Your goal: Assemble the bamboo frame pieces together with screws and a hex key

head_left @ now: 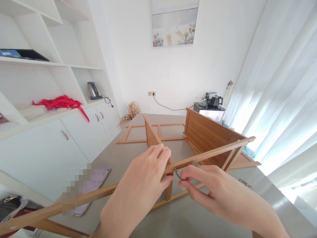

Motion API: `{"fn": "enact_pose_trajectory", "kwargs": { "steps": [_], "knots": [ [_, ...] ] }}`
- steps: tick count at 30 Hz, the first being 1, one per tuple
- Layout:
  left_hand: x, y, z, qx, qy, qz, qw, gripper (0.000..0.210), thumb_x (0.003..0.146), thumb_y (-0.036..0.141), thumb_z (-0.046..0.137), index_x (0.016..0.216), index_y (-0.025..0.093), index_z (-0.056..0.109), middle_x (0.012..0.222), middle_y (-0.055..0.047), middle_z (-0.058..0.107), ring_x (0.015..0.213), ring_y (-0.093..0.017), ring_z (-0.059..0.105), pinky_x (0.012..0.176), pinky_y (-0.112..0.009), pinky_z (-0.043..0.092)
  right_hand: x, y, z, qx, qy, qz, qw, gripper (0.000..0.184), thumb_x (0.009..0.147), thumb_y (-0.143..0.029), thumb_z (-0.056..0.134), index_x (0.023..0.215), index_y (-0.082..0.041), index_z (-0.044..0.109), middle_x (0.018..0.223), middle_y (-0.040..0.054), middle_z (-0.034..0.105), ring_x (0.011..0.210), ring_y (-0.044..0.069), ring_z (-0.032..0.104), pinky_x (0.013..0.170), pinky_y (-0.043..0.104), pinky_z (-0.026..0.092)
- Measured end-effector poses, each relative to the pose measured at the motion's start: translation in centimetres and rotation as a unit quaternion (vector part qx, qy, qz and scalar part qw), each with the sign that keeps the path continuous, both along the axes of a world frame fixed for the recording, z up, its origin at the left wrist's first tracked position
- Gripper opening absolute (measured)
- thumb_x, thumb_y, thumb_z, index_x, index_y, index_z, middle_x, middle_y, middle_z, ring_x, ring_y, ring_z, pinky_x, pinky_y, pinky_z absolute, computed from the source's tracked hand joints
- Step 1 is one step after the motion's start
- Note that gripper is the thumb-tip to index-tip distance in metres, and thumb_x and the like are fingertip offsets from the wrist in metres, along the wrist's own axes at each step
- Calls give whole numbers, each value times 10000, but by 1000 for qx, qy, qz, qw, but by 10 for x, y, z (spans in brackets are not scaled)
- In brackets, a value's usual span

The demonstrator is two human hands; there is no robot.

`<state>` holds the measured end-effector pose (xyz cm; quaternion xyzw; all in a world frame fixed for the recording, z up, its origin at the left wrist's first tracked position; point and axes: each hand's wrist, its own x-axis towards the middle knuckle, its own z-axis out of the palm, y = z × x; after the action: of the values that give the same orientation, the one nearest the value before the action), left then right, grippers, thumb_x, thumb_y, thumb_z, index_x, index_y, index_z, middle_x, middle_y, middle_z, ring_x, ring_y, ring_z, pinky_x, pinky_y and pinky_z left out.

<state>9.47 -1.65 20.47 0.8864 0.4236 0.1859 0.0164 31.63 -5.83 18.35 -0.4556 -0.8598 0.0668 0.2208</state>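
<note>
A long wooden frame rail (201, 157) runs slantwise across the near side, from the lower left up to the right. My left hand (142, 180) is closed over this rail where a wooden shelf board (151, 133) meets it, thumb in front and fingers on top. Between thumb and fingers, my right hand (208, 183) pinches a small bent metal hex key (178, 175). The key's far tip touches the rail's near face at the joint, just right of my left thumb. A larger wooden panel (210, 135) stands upright on the right, joined to the frame.
The parts rest on a grey table (173, 218). A phone (95, 188) lies at left, partly behind the rail. Small metal pieces (245, 182) lie at right. White cabinets (76, 132) line the left; a kettle unit (210, 107) stands beyond the table.
</note>
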Motion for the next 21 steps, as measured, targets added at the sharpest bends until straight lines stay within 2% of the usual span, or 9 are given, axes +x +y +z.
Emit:
{"fn": "enact_pose_trajectory", "kwargs": {
  "steps": [5, 8, 13, 21],
  "knots": [
    [0, 1, 0, 5, 2, 2, 1000, 319, 878, 141, 665, 1079, 289, 467, 1237, 1, 619, 1129, -237, 642, 798, -405, 553, 4, -1, 5, -7, 20, 38, 999, 164, 1026, -196, 480, 1086, -283, 605, 827, -36, 629, 728, 129, 588, 655, 268, 425],
    [0, 2, -1, 8, 5, 2, 1000, 329, 874, 165, 694, 1078, 286, 467, 1253, -4, 614, 1158, -246, 632, 830, -419, 559, 7, -1, 8, 13, 40, 53, 998, 144, 1033, -192, 476, 1056, -265, 599, 867, -18, 590, 747, 123, 555, 658, 262, 422],
    [0, 3, -1, 1, 7, 1, 1000, 324, 872, 164, 702, 1060, 284, 467, 1268, -5, 611, 1187, -255, 625, 854, -450, 567, 8, 0, 10, 31, 55, 50, 997, 160, 1032, -191, 480, 1082, -269, 611, 983, 13, 545, 806, 117, 556, 693, 254, 449],
    [1, 3, 1, -4, 0, -1, 1000, 341, 873, 155, 693, 1083, 289, 461, 1290, -10, 606, 1187, -253, 625, 866, -445, 562, 6, 0, 11, 16, 32, 40, 999, 161, 1027, -190, 470, 1043, -266, 611, 988, 11, 515, 797, 116, 543, 687, 258, 442]
  ]
}}
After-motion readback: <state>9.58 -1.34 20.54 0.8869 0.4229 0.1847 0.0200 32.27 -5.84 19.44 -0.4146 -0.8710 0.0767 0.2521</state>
